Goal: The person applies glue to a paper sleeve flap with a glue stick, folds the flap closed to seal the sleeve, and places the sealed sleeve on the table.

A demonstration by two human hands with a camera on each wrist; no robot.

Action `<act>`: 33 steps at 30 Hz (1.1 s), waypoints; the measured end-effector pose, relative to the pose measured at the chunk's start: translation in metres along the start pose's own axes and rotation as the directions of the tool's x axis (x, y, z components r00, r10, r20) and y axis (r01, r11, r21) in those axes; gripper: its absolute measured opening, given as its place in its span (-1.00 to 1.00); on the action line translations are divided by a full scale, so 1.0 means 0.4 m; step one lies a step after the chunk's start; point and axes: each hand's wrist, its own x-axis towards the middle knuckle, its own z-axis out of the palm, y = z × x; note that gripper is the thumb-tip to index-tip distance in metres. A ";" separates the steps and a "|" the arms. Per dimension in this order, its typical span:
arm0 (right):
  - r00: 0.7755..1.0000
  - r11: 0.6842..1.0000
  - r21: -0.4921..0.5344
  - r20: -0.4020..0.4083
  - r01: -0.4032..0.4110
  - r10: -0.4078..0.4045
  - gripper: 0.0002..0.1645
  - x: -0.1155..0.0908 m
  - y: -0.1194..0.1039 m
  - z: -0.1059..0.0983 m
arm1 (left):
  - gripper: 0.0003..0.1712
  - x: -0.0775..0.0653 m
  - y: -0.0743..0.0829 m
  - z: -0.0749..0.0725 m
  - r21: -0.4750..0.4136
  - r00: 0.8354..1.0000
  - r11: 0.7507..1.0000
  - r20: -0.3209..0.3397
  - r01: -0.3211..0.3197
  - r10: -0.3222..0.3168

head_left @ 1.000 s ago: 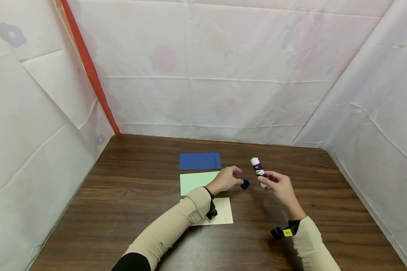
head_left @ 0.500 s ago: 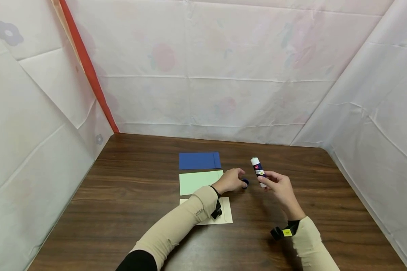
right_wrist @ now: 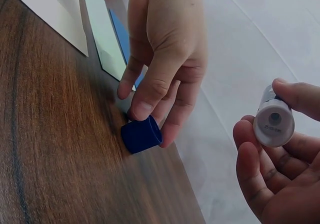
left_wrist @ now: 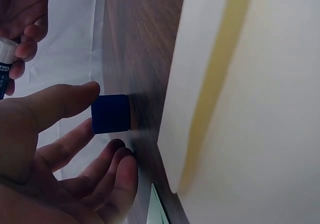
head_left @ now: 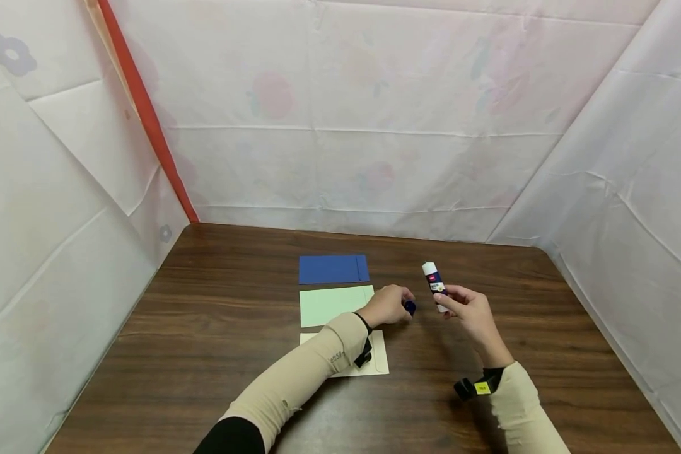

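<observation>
My left hand (head_left: 390, 305) pinches a small dark blue glue stick cap (head_left: 410, 308) between thumb and fingers. In the left wrist view the cap (left_wrist: 111, 114) is right at the wooden tabletop, its base toward the wood. The right wrist view shows its hollow end facing up, with the thumb on the near side. To the right, my right hand (head_left: 472, 315) holds a white and navy glue stick (head_left: 433, 278) by its lower part, tilted above the table. The white bottom of the glue stick (right_wrist: 275, 126) faces the right wrist camera.
Three envelopes lie in a column left of the cap: blue (head_left: 333, 269) at the back, pale green (head_left: 329, 306) in the middle, cream (head_left: 379, 353) in front, partly under my left forearm. White cloth (head_left: 340, 170) with faint prints encloses the table (head_left: 215, 315) at the back and sides.
My left hand has reached a little to the right, and its fingers have come together round the cap. My right hand keeps hold of the glue stick, nearly still.
</observation>
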 end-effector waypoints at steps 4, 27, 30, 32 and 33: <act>1.000 1.000 -0.006 0.003 -0.003 0.003 -0.43 0.003 0.002 0.002 | -0.64 -0.003 -0.001 0.002 -0.008 1.000 1.000 0.002 0.007 -0.007; 1.000 1.000 -0.019 0.012 -0.016 0.016 -0.43 0.015 0.013 0.013 | -0.74 -0.022 -0.023 -0.014 -0.085 0.995 0.996 -0.086 0.038 -0.045; 1.000 1.000 -0.013 0.011 -0.011 0.011 -0.44 0.016 0.014 0.013 | -0.72 -0.022 -0.027 -0.015 -0.111 0.994 0.994 -0.108 0.021 -0.033; 1.000 1.000 -0.006 0.009 -0.004 0.004 -0.45 0.017 0.015 0.014 | -0.71 -0.023 -0.029 -0.017 -0.126 0.992 0.992 -0.123 0.006 -0.022; 1.000 1.000 -0.002 0.009 -0.001 0.001 -0.45 0.017 0.016 0.014 | -0.71 -0.023 -0.030 -0.018 -0.132 0.992 0.991 -0.128 0.000 -0.017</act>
